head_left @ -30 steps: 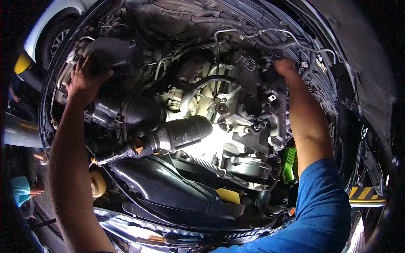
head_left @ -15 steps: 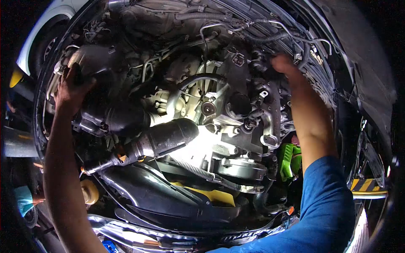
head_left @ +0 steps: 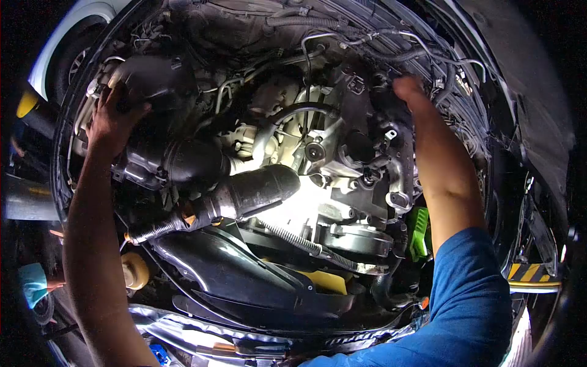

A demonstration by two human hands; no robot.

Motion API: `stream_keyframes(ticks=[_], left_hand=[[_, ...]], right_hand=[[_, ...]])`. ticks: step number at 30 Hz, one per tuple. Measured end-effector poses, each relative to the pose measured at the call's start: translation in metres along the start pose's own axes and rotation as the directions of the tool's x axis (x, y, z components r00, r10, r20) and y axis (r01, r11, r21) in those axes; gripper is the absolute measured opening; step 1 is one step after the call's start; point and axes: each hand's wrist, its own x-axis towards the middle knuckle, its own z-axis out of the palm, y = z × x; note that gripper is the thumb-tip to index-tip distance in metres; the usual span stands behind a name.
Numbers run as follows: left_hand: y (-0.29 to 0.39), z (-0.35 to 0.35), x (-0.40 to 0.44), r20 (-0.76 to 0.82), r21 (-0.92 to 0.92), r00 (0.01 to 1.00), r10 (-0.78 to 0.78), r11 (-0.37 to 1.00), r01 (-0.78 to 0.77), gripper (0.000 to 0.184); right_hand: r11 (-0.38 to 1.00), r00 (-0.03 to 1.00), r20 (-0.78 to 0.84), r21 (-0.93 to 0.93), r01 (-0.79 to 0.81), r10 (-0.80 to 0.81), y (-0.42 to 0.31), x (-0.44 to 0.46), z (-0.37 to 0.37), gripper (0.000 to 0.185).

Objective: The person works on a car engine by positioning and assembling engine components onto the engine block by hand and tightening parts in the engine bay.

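My left hand (head_left: 113, 125) rests with spread fingers on a black plastic housing (head_left: 160, 82) at the left of the engine bay. My right hand (head_left: 408, 89) reaches to the back right of the engine (head_left: 345, 131), beside dark parts and under a line of pipes and wiring. Its fingers are hidden in shadow, so what they touch does not show. Between my arms, a black ribbed air hose (head_left: 247, 192) runs from the lower left toward a brightly lit spot. A thinner black hose (head_left: 296, 112) curves over the engine.
A bright green object (head_left: 419, 234) sits near my right forearm. A corrugated conduit (head_left: 309, 246) crosses the front of the engine. Metal pipes (head_left: 416, 38) and a wiring bundle line the back. At the far left, another person's hand holds a light-blue cloth (head_left: 33, 283).
The view has shifted slightly, so the engine sits a little farther right. My left hand remains on the housing, and my right hand stays at the back of the engine.
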Motion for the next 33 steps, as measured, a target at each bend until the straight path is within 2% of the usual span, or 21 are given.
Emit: stream_keyframes(ticks=[1,4,6,7,8,11,14,16,18,19,20,22,23,25,26,27,28,30,31,33], left_hand=[[0.001,0.002,0.002,0.010,0.024,1.000,-0.003,1.000,0.003,0.092],[-0.011,0.012,0.009,-0.034,-0.013,0.996,0.078,0.997,-0.078,0.089],[-0.004,0.008,0.007,-0.001,0.029,1.000,0.026,0.999,-0.026,0.088],[0.000,0.005,0.006,0.013,0.051,1.000,-0.001,0.999,0.000,0.087],[-0.002,0.006,0.008,0.021,0.004,0.999,0.050,0.999,-0.050,0.086],[-0.014,0.013,0.016,0.015,-0.095,0.987,0.160,0.983,-0.158,0.085],[-0.020,0.018,0.015,-0.055,-0.061,0.984,0.171,0.983,-0.174,0.084],[-0.023,0.028,0.017,-0.126,0.004,0.979,0.162,0.987,-0.163,0.084],[-0.024,0.027,0.014,-0.108,-0.036,0.982,0.152,0.987,-0.157,0.085],[-0.022,0.023,0.012,-0.103,-0.051,0.984,0.144,0.987,-0.150,0.085],[-0.020,0.023,0.010,-0.103,-0.060,0.986,0.134,0.988,-0.140,0.087],[-0.022,0.026,0.016,-0.083,-0.094,0.984,0.158,0.982,-0.166,0.088],[-0.024,0.026,0.018,-0.074,-0.111,0.983,0.170,0.978,-0.178,0.089],[-0.008,0.017,0.005,-0.088,-0.022,0.992,0.087,0.996,-0.089,0.089],[0.005,0.011,-0.001,-0.097,0.019,0.994,0.048,0.999,-0.047,0.088],[0.002,0.008,-0.006,-0.110,0.069,0.994,0.000,0.998,0.007,0.088],[-0.010,0.020,0.003,-0.172,0.079,0.984,0.051,0.996,-0.038,0.086],[-0.016,0.021,0.003,-0.101,-0.098,0.989,0.112,0.988,-0.122,0.086],[-0.011,0.013,0.003,-0.088,-0.184,0.988,0.127,0.973,-0.141,0.086],[0.001,0.005,-0.002,-0.042,-0.168,0.995,0.085,0.982,-0.091,0.086]], right_hand=[[0.997,0.998,0.034,-0.058,0.046,-0.044,0.011,-0.005,-0.002,0.038],[0.964,0.997,0.052,0.262,0.036,-0.051,0.041,-0.017,-0.005,0.048],[0.862,0.997,0.073,0.505,-0.041,0.005,0.053,-0.025,-0.010,0.051],[0.898,0.996,0.067,0.440,0.029,-0.065,0.069,-0.010,0.003,0.052],[0.923,0.989,0.067,0.372,0.100,-0.134,0.097,0.019,0.030,0.052],[0.963,0.965,0.155,0.204,0.179,-0.212,0.113,0.033,0.037,0.052],[0.975,0.971,0.131,0.125,0.182,-0.198,0.098,0.024,0.031,0.049],[0.985,0.992,0.029,0.123,0.121,-0.125,0.096,0.027,0.034,0.045],[0.985,0.994,-0.110,0.171,0.012,0.007,0.087,0.034,0.048,0.041],[0.987,0.993,0.025,-0.112,0.117,-0.115,0.095,0.053,0.060,0.040],[0.897,0.963,0.192,-0.366,0.249,-0.189,0.115,0.079,0.078,0.040],[0.723,0.928,0.298,-0.588,0.362,-0.222,0.055,0.017,0.021,0.033],[0.743,0.940,0.189,-0.576,0.341,-0.285,0.062,0.020,0.030,0.031],[0.780,0.917,-0.045,-0.543,0.311,-0.396,0.094,0.038,0.061,0.028],[0.749,0.943,0.150,-0.577,0.326,-0.295,0.059,0.035,0.031,0.029],[0.717,0.924,0.338,-0.598,0.358,-0.180,0.021,0.029,-0.003,0.030],[0.780,0.892,0.452,-0.546,0.304,-0.031,0.006,0.060,-0.012,0.032],[0.855,0.868,0.494,-0.471,0.215,0.053,0.017,0.053,-0.004,0.032],[0.876,0.923,0.384,-0.436,0.208,-0.028,0.011,0.043,-0.007,0.030],[0.910,0.976,0.159,-0.362,0.200,-0.151,0.019,0.026,0.013,0.028]])
